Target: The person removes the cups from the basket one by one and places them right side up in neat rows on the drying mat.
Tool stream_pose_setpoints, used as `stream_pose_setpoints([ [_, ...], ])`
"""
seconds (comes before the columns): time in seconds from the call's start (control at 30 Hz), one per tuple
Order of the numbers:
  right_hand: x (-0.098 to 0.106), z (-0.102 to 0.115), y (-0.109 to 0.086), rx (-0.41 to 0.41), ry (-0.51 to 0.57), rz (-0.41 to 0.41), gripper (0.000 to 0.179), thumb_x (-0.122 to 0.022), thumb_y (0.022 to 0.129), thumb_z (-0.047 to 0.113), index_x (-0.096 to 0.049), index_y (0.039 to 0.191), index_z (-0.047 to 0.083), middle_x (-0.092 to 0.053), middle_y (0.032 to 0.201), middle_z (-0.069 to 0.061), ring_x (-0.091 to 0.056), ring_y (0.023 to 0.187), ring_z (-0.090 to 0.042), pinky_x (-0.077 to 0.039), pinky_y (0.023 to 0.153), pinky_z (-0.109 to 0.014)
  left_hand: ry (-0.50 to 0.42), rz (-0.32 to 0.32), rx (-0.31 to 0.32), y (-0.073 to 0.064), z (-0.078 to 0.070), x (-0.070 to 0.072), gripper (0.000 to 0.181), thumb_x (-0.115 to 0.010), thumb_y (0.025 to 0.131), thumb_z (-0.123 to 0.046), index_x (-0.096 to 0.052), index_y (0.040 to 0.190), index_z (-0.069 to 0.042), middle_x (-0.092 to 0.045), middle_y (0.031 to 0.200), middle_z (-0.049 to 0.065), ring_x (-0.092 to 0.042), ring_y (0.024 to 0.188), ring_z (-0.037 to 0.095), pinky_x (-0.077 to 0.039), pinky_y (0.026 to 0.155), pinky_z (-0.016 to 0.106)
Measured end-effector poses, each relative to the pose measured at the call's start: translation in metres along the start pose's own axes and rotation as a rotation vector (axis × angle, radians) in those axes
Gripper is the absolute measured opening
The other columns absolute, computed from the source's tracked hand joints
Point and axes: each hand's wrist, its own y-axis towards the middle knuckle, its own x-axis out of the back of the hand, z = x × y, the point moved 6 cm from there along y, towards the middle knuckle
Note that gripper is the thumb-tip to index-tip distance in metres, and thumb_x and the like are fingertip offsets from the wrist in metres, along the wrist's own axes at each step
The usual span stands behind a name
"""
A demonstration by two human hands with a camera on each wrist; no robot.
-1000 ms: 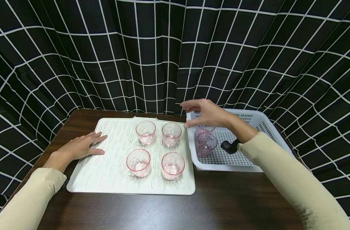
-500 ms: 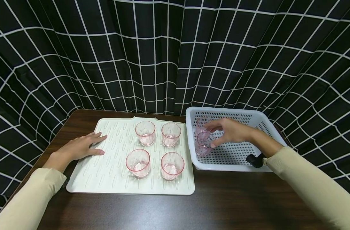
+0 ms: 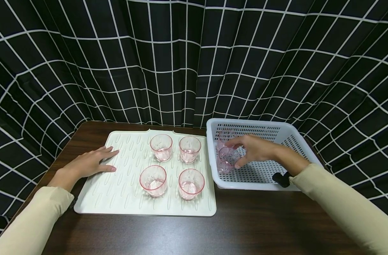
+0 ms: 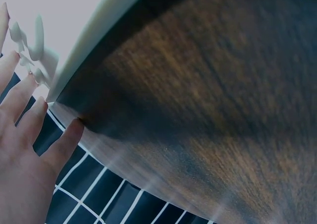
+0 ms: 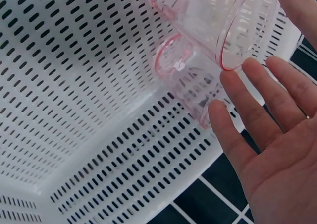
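Observation:
My left hand (image 3: 88, 163) lies flat with fingers spread on the left edge of a white ridged drying mat (image 3: 123, 198). The left wrist view has this hand (image 4: 29, 149) at the mat's corner. Inside a white perforated basket (image 3: 260, 186), my right hand (image 3: 256, 150) holds a pink-rimmed glass (image 3: 225, 165) between thumb and fingers. A second glass (image 3: 224, 136) stands behind it, partly hidden. From the right wrist, fingertips and thumb show at the nearer glass's rim (image 5: 223, 55); the other glass (image 5: 185, 80) is beside it.
On the mat's right half stand a back-left glass (image 3: 162, 147), a back-right glass (image 3: 190, 148), a front-left glass (image 3: 153, 180) and a front-right glass (image 3: 191, 184). Dark wooden table (image 3: 245, 223) borders mat and basket. A black gridded curtain (image 3: 181, 63) hangs behind.
My right hand has moved right and down from above the basket's left rim to the front glass inside. My left hand has stayed on the mat.

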Motion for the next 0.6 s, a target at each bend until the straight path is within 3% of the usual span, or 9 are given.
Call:
stream_pose_setpoints([
  [0.6,-0.011,0.002,0.004,0.019,-0.075,0.066,0.085,-0.092,0.067,0.009,-0.053,0.142,0.001,-0.059,0.137,-0.016,-0.061,0.117,-0.034,-0.053,0.095,-0.047,0.004,0.000,0.002,0.001,0.000,0.000,0.086,-0.068,0.084,-0.061,-0.047,0.148,-0.007,-0.034,0.153,0.029,-0.025,0.141,0.055,-0.027,0.102,0.076],
])
